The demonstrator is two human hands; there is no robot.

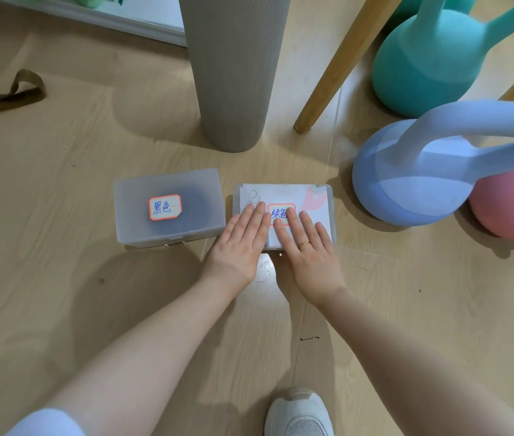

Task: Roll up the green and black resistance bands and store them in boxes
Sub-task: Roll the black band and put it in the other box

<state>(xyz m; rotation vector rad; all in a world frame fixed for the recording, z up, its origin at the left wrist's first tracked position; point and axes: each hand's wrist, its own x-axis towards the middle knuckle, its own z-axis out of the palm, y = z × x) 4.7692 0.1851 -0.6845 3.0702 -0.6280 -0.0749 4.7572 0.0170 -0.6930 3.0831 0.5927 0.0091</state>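
Two frosted plastic boxes stand side by side on the wooden floor, both with lids down. The left box carries a handwritten label, and a dark rolled shape shows faintly through its lid. The right box has a white paper and a label under its lid; its contents are hidden. My left hand and my right hand lie flat, fingers spread, on the lid of the right box. A gold ring is on my right hand. An olive-green band lies loose on the floor at the far left.
An upright grey rolled mat stands just behind the boxes. A wooden furniture leg slants at the right. Teal, blue and pink kettlebells crowd the right side. My white shoe is at the bottom.
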